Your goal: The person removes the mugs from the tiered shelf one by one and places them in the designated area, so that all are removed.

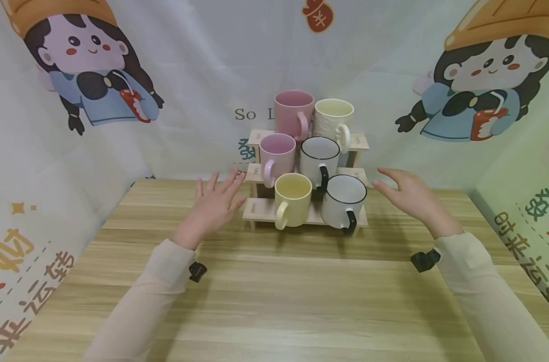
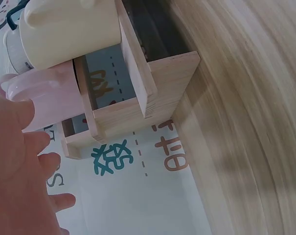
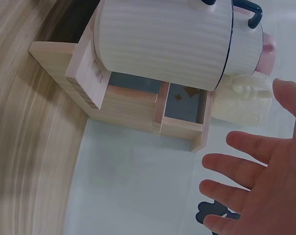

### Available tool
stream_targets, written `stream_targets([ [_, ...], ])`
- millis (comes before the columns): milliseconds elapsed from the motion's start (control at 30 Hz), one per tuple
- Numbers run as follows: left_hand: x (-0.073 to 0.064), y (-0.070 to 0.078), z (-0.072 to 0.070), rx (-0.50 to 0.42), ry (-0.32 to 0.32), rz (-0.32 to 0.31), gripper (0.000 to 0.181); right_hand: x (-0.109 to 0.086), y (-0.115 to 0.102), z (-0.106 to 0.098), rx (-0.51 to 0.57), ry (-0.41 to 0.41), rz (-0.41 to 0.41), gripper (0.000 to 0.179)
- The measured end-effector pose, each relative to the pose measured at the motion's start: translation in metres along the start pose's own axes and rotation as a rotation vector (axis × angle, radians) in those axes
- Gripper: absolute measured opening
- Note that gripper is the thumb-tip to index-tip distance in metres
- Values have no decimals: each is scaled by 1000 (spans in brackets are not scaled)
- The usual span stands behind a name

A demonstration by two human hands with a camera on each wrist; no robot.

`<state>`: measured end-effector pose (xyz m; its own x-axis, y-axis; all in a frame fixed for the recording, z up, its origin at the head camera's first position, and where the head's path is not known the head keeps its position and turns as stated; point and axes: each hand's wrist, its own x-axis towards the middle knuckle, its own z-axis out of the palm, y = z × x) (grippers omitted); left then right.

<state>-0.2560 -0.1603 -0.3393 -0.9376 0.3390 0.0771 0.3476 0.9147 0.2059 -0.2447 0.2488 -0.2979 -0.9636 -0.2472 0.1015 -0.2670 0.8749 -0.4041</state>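
A three-tier wooden rack [image 1: 251, 213] stands at the back of the table with two mugs on each tier. On top are a dark pink mug [image 1: 294, 113] and a cream mug [image 1: 332, 120]. The middle tier bears a light pink mug [image 1: 279, 156] and a white mug with a black rim [image 1: 317, 158]. Below sit a yellow mug [image 1: 297, 201] and another black-rimmed white mug [image 1: 342, 201]. My left hand [image 1: 216, 201], fingers spread, hovers just left of the rack. To its right my right hand [image 1: 407, 193] is held with fingers extended, apart from the mugs.
The wooden table [image 1: 301, 301] stretches toward me in front of the rack. A white printed cloth [image 1: 202, 60] hangs behind it and along both sides. Small black cameras [image 1: 424, 260] are strapped at both wrists.
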Motion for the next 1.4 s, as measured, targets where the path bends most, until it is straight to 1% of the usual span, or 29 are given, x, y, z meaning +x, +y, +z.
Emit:
stream_targets([
  [200, 2, -3, 6, -5, -7, 5, 58, 2, -2, 1, 22, -29, 33, 67],
  [367, 4, -6, 11, -11, 4, 0, 58, 4, -3, 2, 53, -57, 66, 69],
  [567, 13, -4, 14, -17, 12, 6, 57, 9, -2, 3, 69, -44, 62, 68],
  [800, 22, -6, 18, 10, 11, -4, 56, 16, -1, 2, 92, -26, 50, 69],
  [1100, 30, -3, 23, 11, 2, -13, 56, 22, 0, 0, 91, -3, 58, 69],
  [1200, 32, -2, 25, 4, 0, -17, 56, 22, -2, -1, 93, -9, 58, 67],
  [1400, 34, -1, 28, 15, 8, -36, 55, 25, -7, -2, 121, -20, 90, 70],
])
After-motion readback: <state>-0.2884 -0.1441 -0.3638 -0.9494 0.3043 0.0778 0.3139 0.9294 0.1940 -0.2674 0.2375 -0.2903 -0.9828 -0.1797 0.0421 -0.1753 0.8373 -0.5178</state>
